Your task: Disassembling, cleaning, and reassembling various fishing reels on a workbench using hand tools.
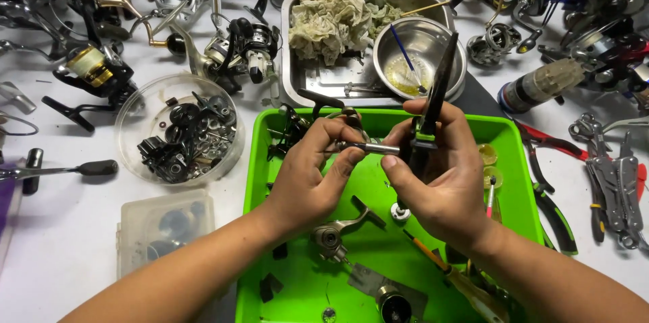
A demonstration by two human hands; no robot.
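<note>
My left hand point(307, 174) pinches a small metal shaft point(368, 148) level over the green tray point(514, 181), so dropped parts stay contained. My right hand point(443, 174) grasps a black-and-green tool point(433, 103) upright against the shaft's right end.

You are gripping a smooth, shiny metal shaft point(368, 148) in your left hand point(307, 174) and matt black pliers point(433, 103) with glossy green plastic trim in your right hand point(439, 174), working over a glossy green plastic tray point(520, 181) near a polished steel bowl point(446, 42) and crumpled, rough cloth point(328, 18).
</note>
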